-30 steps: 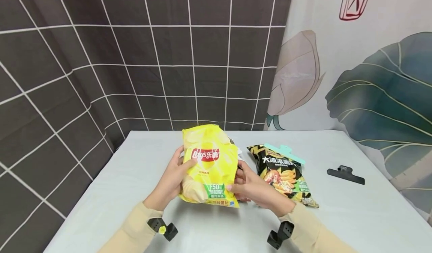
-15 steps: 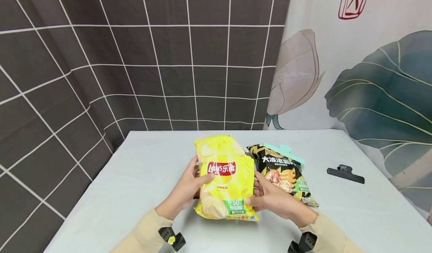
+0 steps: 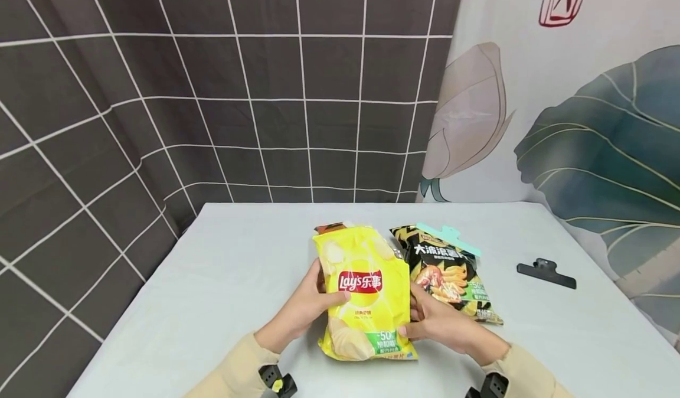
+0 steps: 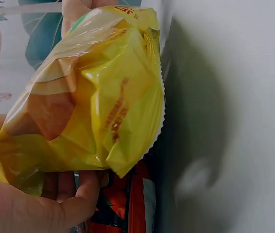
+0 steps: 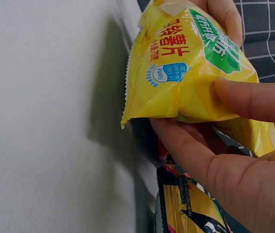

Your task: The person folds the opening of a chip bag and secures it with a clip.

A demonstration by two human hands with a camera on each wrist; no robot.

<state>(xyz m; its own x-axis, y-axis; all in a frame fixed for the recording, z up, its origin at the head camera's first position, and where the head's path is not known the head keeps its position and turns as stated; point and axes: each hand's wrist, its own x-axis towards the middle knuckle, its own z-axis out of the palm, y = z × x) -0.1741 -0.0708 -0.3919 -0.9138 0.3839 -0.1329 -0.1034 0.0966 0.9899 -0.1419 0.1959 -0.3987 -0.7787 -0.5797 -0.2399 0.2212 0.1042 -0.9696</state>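
Observation:
Both hands hold a yellow bag of Lay's potato chips (image 3: 366,315) by its sides, front facing me and tilted. My left hand (image 3: 300,312) grips its left side, thumb across the front and fingers behind. On the lower right side, my right hand (image 3: 443,327) pinches the bag with its thumb in front, as the right wrist view shows too. Behind the yellow bag lies a red and dark packet (image 4: 142,194), mostly hidden; in the head view its top corner peeks out. The yellow bag's lower edge appears raised off the table, with a shadow beside it.
To the right lies a black chip bag (image 3: 446,274) with a mint-green clip (image 3: 448,238) across its top. Farther right on the white table (image 3: 239,256) is a black clip (image 3: 546,273). A dark gridded curtain (image 3: 265,91) hangs behind the table.
Both hands have carried the yellow chip bag right and lower in the head view, toward me. The red and dark packet's corner now shows above its top left. The black bag and clips stay put.

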